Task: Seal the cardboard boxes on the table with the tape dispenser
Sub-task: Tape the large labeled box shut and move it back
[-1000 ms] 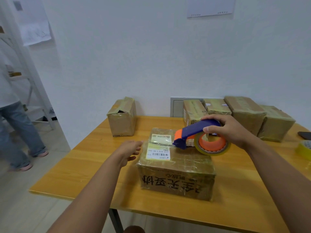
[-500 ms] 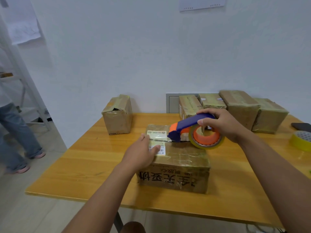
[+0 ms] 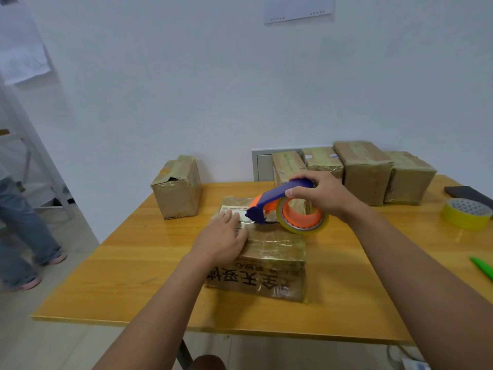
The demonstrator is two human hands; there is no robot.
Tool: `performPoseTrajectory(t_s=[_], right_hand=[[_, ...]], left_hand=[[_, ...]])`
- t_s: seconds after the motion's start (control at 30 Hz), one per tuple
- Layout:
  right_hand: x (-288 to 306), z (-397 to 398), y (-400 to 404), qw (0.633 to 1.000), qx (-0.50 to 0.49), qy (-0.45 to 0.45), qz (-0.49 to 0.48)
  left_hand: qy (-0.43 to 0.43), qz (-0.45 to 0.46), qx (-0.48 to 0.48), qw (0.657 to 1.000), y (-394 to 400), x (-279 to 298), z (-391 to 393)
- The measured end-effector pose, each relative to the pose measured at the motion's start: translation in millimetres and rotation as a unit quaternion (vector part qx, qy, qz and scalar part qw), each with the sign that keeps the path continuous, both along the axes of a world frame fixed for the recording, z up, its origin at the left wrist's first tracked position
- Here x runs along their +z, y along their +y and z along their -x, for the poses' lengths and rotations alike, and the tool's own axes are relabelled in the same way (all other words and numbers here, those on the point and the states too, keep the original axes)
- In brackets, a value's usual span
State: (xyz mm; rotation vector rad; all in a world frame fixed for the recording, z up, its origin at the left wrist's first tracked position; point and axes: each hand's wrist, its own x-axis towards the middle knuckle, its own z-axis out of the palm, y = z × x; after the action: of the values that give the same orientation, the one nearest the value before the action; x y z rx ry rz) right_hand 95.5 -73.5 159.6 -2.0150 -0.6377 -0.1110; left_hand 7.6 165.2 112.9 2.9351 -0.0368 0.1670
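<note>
Head cam looks down over both forearms at a yellowish wooden table [image 3: 138, 268]. Closest in is a cardboard box [image 3: 269, 265] wrapped in shiny tape, with big black characters on its front face that read upside down from here. The left hand [image 3: 222, 240] lies flat on the top of that box near its left edge, fingers pretty much straight and pressing down, tips just at the white shipping label [image 3: 234, 210]. The right hand [image 3: 321, 197] has its fingers curled around the blue handle of the tape dispenser [image 3: 286, 208], which is down at the top of the box toward the far side, its blue and orange nose pointing left just beside the left fingertips and its orange hub with the tape roll hanging over the right part of the box. Off to the right there's a green thing [image 3: 482, 267] at the frame edge, then a loose yellow tape roll [image 3: 465, 216] and something dark and flat [image 3: 469, 194] behind it. Further back on the left stands a small box [image 3: 177, 189] with its top flap gaping a bit, and along the wall on the right sits a row of four taped boxes [image 3: 365, 172], touching each other. Way over on the left, off the table, someone's jeans-clad legs [image 3: 24, 231] are on the floor.
</note>
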Motion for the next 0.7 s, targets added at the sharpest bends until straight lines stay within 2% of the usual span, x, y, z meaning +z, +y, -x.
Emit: performPoseTrajectory(t_s=[0.23,0.4,0.7], right_hand=[[8,-1,-26,0.998,0.017,-0.007,0.053],[2,3,-76,1.0,-0.018,0.011,0.009],[-28,14,-79,0.998,-0.033,0.012,-0.046]], left_hand=[[0.044,-0.031,0.02,0.998,3,-3,-2],[0.069,-0.031,0.007,0.997,3,-4,-1],[0.09,-0.067,-0.035,0.993,5,-3,-5]])
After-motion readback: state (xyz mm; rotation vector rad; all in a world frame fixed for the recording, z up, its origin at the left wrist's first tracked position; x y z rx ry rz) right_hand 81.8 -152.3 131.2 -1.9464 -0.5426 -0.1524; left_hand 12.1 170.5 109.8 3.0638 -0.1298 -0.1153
